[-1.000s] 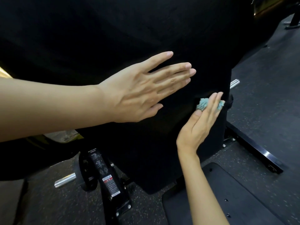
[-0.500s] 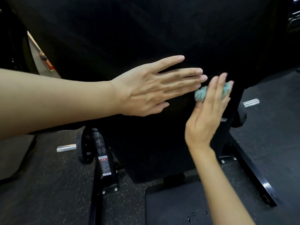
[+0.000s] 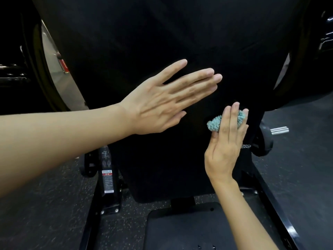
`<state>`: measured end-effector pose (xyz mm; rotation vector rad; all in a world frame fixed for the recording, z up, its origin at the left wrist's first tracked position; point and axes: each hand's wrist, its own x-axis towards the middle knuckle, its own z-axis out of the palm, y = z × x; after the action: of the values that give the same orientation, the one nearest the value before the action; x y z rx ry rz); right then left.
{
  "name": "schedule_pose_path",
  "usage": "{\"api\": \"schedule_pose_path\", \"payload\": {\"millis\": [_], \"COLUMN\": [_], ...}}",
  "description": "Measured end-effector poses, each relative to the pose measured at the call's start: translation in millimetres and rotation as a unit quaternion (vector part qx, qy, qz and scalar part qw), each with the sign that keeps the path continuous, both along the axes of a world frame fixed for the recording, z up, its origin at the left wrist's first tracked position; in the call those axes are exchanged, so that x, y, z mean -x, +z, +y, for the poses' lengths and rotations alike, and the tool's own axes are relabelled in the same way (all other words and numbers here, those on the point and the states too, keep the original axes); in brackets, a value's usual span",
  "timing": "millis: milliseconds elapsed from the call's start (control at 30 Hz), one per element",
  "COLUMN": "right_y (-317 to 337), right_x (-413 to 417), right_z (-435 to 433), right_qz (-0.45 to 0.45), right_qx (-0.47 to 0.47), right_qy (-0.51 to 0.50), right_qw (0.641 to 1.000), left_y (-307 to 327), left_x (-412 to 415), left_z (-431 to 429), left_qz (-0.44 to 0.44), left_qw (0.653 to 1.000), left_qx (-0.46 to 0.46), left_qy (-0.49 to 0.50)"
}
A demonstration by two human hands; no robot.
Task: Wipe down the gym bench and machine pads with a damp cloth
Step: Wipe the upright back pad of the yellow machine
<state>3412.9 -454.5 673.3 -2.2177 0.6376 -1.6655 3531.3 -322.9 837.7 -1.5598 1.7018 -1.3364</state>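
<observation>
The left hand [image 3: 158,103] lies flat, fingers straight, on the large black machine pad [image 3: 144,42]. The right hand [image 3: 225,145], likewise straight-fingered, presses a bunched teal cloth [image 3: 214,123] near the pad's right edge.

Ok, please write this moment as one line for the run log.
left hand: open, flat at black pad | right hand: presses teal cloth on pad | step: pad wipe

The pad [image 3: 162,33] looks matt black, the cloth [image 3: 214,123] nubby teal, the frame [image 3: 275,199] glossy black metal.
</observation>
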Motion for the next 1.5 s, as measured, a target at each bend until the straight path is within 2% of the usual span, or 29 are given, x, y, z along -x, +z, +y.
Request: {"api": "schedule_pose_path", "payload": {"millis": [33,100,400,600,767,900,1233,1500], "right_y": [-5,-14,-27,-66,-101,-95,-27,-78], "right_x": [0,0,-3,-9,-19,-23,-31,-37], "right_z": [0,2,-3,13,34,28,21,47], "right_qz": [0.007,0.009,-0.003,0.011,0.043,0.04,-0.017,0.005], "right_qx": [-0.002,0.005,0.059,0.1,0.171,0.189,0.146,0.203], "right_qy": [0.011,0.021,0.022,0.021,0.014,0.007,-0.003,0.008], "right_qw": [1.0,1.0,0.998,0.995,0.984,0.981,0.989,0.979], "left_y": [-1,-6,-37,-48,-53,-59,-81,-102], "left_x": [0,3,0,-9,-15,-19,-25,-32], "left_z": [-1,-1,1,4,10,13,26,41], "left_qz": [-0.013,0.017,0.014,0.019,0.009,0.014,0.022,0.022], "left_qw": [1.0,1.0,0.997,0.996,0.994,0.993,0.99,0.988], "left_qx": [0.008,0.007,0.071,0.07,0.075,0.076,0.098,0.109], "left_qy": [0.007,0.021,-0.014,-0.054,-0.081,-0.09,-0.101,-0.104]}}
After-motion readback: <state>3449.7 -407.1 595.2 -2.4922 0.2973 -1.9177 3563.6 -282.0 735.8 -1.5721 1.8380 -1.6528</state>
